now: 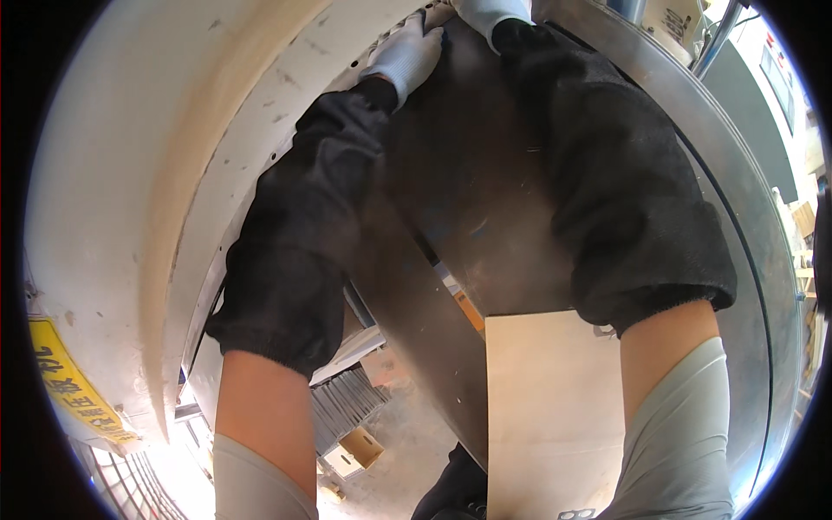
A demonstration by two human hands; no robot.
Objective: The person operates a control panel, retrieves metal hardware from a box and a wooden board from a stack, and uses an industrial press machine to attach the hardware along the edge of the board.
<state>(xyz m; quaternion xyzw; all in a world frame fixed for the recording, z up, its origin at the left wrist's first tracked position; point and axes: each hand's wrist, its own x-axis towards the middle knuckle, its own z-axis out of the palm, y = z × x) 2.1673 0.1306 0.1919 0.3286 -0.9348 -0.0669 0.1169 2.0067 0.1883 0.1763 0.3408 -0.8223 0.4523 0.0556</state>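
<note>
1. Left hand [406, 54], in a white glove with a black sleeve guard up the forearm, lies flat on the sheet [468, 182]. Its fingers [425, 39] are spread and nearly straight, pressing down, not curled round anything.
2. The sheet is dark metal. It runs from under both sets of fingers back toward the body, long axis pointing away from the person, with its paler near end [555, 407] low between the forearms.
3. Right hand [490, 13] is mostly cut off at the top rim. Its glove touches the sheet's far end just right of the left fingers; whether those fingers are flat or gripping I cannot tell.
4. Both hands sit side by side at the far end, the left slightly nearer the body. A cream curved housing [130, 173] lies left of the fingers, and a steel rim [745, 234] to their right.
</note>
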